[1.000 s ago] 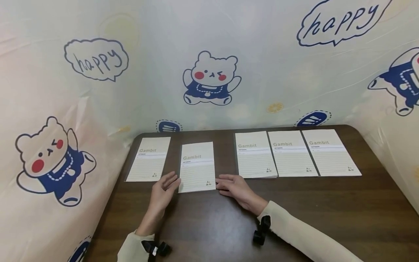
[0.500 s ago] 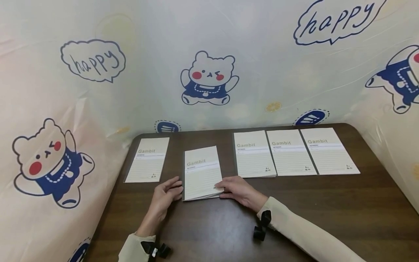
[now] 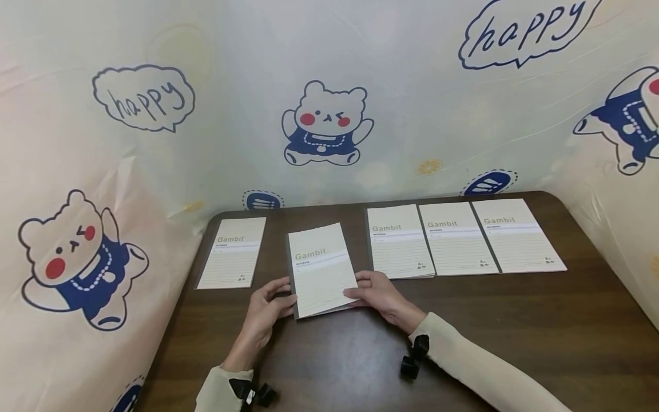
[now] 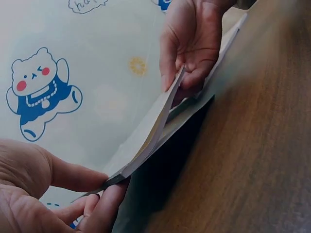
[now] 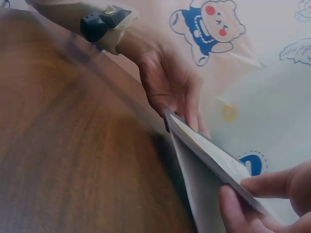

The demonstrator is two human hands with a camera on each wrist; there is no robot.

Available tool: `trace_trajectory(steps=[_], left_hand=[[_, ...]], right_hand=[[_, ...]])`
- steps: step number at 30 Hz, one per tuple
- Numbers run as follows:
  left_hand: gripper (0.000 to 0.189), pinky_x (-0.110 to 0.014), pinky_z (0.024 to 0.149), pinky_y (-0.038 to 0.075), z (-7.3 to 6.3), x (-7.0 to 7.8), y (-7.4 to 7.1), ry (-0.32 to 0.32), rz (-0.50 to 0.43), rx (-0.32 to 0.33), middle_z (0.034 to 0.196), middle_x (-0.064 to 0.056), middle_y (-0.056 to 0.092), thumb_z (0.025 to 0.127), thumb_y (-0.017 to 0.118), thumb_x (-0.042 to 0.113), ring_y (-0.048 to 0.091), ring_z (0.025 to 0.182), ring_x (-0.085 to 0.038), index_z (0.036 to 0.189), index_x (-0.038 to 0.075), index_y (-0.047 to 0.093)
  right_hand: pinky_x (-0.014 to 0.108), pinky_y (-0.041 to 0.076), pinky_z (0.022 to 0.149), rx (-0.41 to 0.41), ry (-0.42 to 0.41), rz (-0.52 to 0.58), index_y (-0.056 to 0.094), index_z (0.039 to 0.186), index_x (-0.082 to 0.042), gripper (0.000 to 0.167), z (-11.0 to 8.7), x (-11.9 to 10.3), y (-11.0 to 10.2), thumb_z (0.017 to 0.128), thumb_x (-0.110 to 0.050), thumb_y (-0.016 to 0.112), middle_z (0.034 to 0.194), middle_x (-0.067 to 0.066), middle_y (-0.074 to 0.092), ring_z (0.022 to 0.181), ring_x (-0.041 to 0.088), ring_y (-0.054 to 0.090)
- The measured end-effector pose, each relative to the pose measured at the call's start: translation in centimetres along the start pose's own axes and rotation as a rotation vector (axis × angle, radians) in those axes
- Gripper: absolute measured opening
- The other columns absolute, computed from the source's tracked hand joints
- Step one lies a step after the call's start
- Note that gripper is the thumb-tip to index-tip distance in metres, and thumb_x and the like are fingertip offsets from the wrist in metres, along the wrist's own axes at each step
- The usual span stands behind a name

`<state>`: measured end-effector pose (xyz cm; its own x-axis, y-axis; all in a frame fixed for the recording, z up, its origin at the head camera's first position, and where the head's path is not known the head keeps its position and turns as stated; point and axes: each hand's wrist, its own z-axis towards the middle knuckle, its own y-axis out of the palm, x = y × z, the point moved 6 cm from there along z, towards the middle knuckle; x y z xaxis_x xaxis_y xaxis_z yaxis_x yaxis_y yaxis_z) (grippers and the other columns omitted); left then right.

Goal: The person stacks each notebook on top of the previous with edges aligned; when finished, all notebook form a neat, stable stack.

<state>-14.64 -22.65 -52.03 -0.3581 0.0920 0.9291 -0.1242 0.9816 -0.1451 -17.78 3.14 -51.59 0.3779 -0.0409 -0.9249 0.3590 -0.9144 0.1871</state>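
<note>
A white "Gambit" notebook with a dark spine is tilted up from the table between both hands. My left hand pinches its spine near the lower left corner, thumb on top and fingers below, as the left wrist view shows. On the opposite side, my right hand pinches the lower right edge, thumb on the cover. Seen from the right wrist, the notebook's lower edge gapes, with a pale lower leaf hanging apart from the pages above.
Another Gambit notebook lies at the table's back left. Three more, a left one, a middle one and a right one, lie side by side at the back right. A printed curtain surrounds the brown table.
The notebook has come off the table, drawn slightly nearer and to the right, and turned a little. My right hand took its edge first; my left hand has since gripped the spine.
</note>
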Motion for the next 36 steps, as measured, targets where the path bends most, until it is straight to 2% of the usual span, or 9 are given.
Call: trace_trajectory(steps=[3, 9, 17, 22, 26, 31, 36], left_hand=[[0.054, -0.027, 0.072, 0.062, 0.1, 0.5, 0.0, 0.017, 0.01, -0.001, 0.135, -0.019, 0.056, 0.091, 0.071, -0.002, 0.068, 0.087, -0.014, 0.144, 0.005, 0.059], [0.053, -0.03, 0.077, 0.063, 0.2, 2.4, 1.0, 0.048, 0.02, -0.025, 0.137, -0.017, 0.056, 0.092, 0.07, 0.0, 0.068, 0.094, -0.018, 0.143, 0.009, 0.059], [0.051, -0.033, 0.078, 0.063, 0.5, 5.7, 3.6, 0.112, 0.019, -0.079, 0.134, -0.014, 0.058, 0.091, 0.072, 0.001, 0.068, 0.096, -0.022, 0.14, 0.011, 0.062], [0.051, -0.033, 0.078, 0.064, 1.3, 7.2, 6.0, 0.134, -0.009, -0.127, 0.133, -0.015, 0.058, 0.091, 0.073, 0.0, 0.069, 0.096, -0.022, 0.14, 0.01, 0.063], [0.05, -0.032, 0.076, 0.064, 2.5, 7.5, 8.4, 0.127, -0.031, -0.153, 0.133, -0.016, 0.059, 0.091, 0.073, -0.001, 0.071, 0.09, -0.019, 0.139, 0.008, 0.064], [0.05, -0.032, 0.075, 0.064, 4.1, 6.9, 11.4, 0.101, -0.039, -0.18, 0.132, -0.017, 0.061, 0.09, 0.074, -0.002, 0.072, 0.086, -0.017, 0.138, 0.007, 0.065], [0.049, -0.033, 0.078, 0.065, 5.3, 6.1, 14.2, 0.082, -0.016, -0.214, 0.133, -0.017, 0.061, 0.091, 0.074, -0.002, 0.071, 0.089, -0.019, 0.138, 0.006, 0.064]], right_hand=[[0.039, 0.065, 0.084, 0.003, -0.012, -0.001, 0.056, 0.128, 0.017, 0.036, -0.2, -0.8, -0.3, 0.096, 0.004, 0.066, 0.109, 0.02, 0.077, 0.089, 0.012, 0.074], [0.038, 0.065, 0.086, 0.037, -0.036, -0.054, 0.056, 0.132, 0.015, 0.039, -0.9, -2.2, -1.5, 0.099, -0.003, 0.065, 0.115, 0.024, 0.076, 0.088, 0.01, 0.073], [0.04, 0.064, 0.088, 0.084, -0.103, -0.088, 0.054, 0.136, 0.013, 0.041, -2.3, -4.5, -4.2, 0.099, -0.004, 0.066, 0.113, 0.018, 0.076, 0.088, 0.008, 0.073], [0.036, 0.064, 0.087, 0.128, -0.135, -0.101, 0.053, 0.138, 0.011, 0.044, -3.4, -6.0, -6.3, 0.099, -0.005, 0.066, 0.107, 0.009, 0.077, 0.088, 0.008, 0.073], [0.034, 0.064, 0.086, 0.166, -0.129, -0.093, 0.05, 0.14, 0.011, 0.049, -3.8, -6.4, -8.4, 0.099, -0.007, 0.068, 0.102, 0.002, 0.076, 0.088, 0.007, 0.073], [0.035, 0.064, 0.086, 0.224, -0.097, -0.087, 0.048, 0.144, 0.01, 0.055, -4.0, -5.9, -11.1, 0.099, -0.01, 0.071, 0.104, -0.001, 0.076, 0.088, 0.006, 0.073], [0.031, 0.064, 0.085, 0.277, -0.077, -0.102, 0.046, 0.147, 0.011, 0.059, -4.1, -5.0, -13.6, 0.099, -0.012, 0.071, 0.1, -0.005, 0.076, 0.088, 0.004, 0.072]])
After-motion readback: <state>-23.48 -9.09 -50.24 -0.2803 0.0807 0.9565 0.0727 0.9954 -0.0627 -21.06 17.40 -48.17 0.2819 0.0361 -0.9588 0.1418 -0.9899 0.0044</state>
